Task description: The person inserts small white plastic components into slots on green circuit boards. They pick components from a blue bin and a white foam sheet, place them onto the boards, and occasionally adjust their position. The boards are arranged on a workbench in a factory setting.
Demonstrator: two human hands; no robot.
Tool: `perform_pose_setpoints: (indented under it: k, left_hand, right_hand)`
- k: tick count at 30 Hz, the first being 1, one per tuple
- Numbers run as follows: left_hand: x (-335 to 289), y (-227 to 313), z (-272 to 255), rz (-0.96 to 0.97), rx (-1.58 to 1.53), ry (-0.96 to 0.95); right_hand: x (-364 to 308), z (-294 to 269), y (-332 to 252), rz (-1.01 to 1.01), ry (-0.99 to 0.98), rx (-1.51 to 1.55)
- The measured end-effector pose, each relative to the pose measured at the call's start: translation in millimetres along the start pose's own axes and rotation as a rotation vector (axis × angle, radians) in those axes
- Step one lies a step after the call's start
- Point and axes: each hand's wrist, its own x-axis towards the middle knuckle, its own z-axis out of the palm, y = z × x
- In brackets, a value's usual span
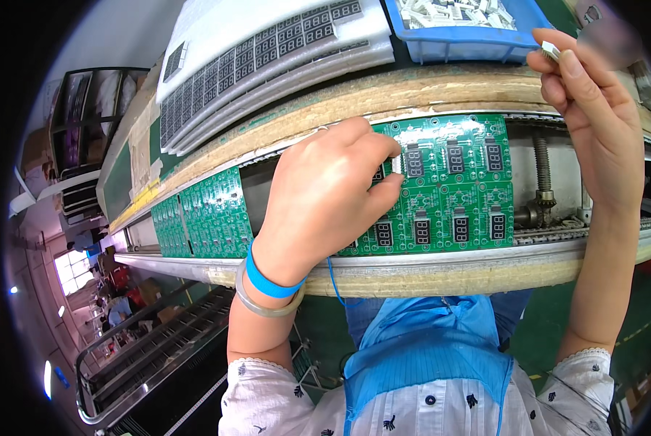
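My left hand [325, 192], with a blue wrist strap and a pale bangle, reaches over the green circuit board [445, 190]. Its thumb and forefinger close around a small white connector [396, 161] at the board's upper edge, partly hidden by the fingertips. Several black three-digit displays [455, 157] sit in rows on this board; the hand covers its left part. Raised at the upper right, my right hand [594, 109] pinches another small white pin connector [551, 50] between thumb and fingers.
The board rides between the rails of a conveyor [543, 254]. More green boards [202, 218] lie further left. Beyond the far rail are foam sheets bearing displays [256, 58] and a blue bin [471, 47] of white connectors. A metal rack [151, 356] stands at lower left.
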Motion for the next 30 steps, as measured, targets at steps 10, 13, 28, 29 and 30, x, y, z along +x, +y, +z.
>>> perform_pose_setpoints:
  k: [10, 13, 28, 29, 30]
  left_hand:
    - [-2.8, -5.0, -2.8, -0.011, -0.059, 0.003]
    - [-3.6, -6.0, -2.0, -0.017, -0.06, -0.003]
    - [0.1, -2.7, 1.2, -0.016, -0.029, 0.002]
    - [0.6, -3.1, 2.2, -0.01, -0.022, 0.001]
    - [0.9, -3.6, 3.2, -0.003, -0.016, -0.001]
  right_hand:
    - [0.7, -6.1, 4.2, -0.021, -0.012, 0.036]
    - [0.4, -5.9, 4.4, -0.01, -0.009, 0.052]
    - [0.1, -9.2, 4.6, -0.019, 0.002, 0.005]
    - [0.3, -9.9, 5.1, -0.021, 0.0, 0.01]
    - [0.2, -10.7, 5.6, -0.023, -0.002, 0.013]
